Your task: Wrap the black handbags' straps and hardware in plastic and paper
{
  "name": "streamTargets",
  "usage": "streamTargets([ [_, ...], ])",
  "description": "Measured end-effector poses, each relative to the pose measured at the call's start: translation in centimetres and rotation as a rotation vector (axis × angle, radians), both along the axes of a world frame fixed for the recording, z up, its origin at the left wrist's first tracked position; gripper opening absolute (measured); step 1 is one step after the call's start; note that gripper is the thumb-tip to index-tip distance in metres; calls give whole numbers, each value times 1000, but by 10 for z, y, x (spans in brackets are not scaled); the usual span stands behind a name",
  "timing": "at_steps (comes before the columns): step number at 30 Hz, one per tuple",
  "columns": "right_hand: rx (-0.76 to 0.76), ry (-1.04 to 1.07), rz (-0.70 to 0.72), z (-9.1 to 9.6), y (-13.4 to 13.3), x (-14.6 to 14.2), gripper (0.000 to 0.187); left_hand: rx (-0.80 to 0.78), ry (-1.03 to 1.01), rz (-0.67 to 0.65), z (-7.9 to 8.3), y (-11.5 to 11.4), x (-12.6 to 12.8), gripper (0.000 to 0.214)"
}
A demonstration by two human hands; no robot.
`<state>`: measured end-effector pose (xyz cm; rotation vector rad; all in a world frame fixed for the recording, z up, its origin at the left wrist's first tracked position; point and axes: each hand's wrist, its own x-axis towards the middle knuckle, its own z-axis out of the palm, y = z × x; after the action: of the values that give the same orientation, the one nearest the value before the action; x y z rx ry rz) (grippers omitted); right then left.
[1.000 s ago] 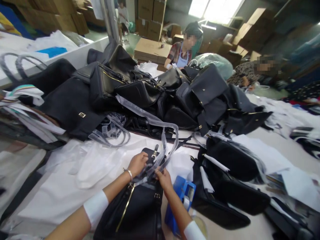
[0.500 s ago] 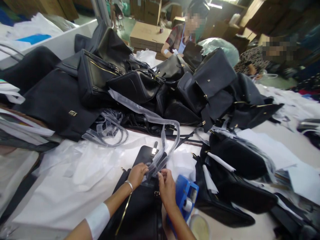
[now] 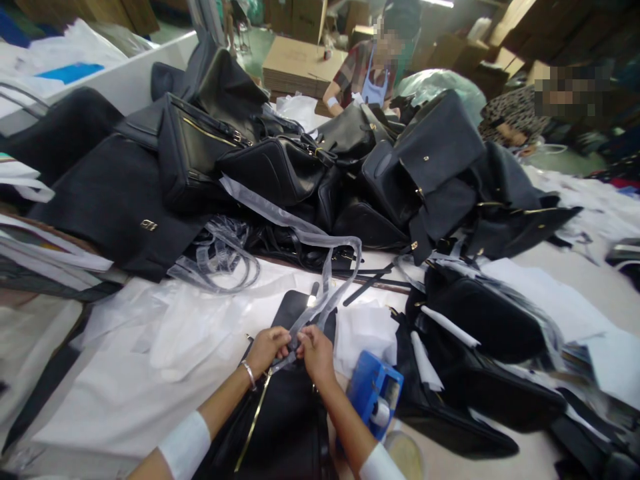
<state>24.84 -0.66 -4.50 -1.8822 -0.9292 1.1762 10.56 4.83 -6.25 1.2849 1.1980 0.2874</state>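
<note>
A black handbag (image 3: 285,420) with a gold zipper lies flat on the table in front of me. Its handle strap (image 3: 327,280), wrapped in clear plastic film, arches up from the bag's top. My left hand (image 3: 265,348) and my right hand (image 3: 316,352) meet at the base of that strap, both closed with fingers pinching the plastic-wrapped strap. A bracelet sits on my left wrist. White cuffs cover both forearms.
A blue tape dispenser (image 3: 375,393) stands just right of my right hand. A big heap of black bags (image 3: 310,173) fills the table beyond. More black bags (image 3: 475,360) lie at right, white paper sheets (image 3: 150,360) at left. Two people (image 3: 370,67) work across the table.
My hands have drawn closer together at the strap's base, and the view has shifted slightly. The strap stays looped upward.
</note>
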Motion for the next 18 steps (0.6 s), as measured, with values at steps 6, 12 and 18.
streamTargets([
  [6,25,-142,147,-3,0,4,13,13,27,57,-4,0,2,23],
  [12,34,-257,281,-2,-1,7,15,136,170,22,3,0,0,17],
  [18,4,-302,325,0,-6,7,10,217,285,-93,7,6,-1,17],
])
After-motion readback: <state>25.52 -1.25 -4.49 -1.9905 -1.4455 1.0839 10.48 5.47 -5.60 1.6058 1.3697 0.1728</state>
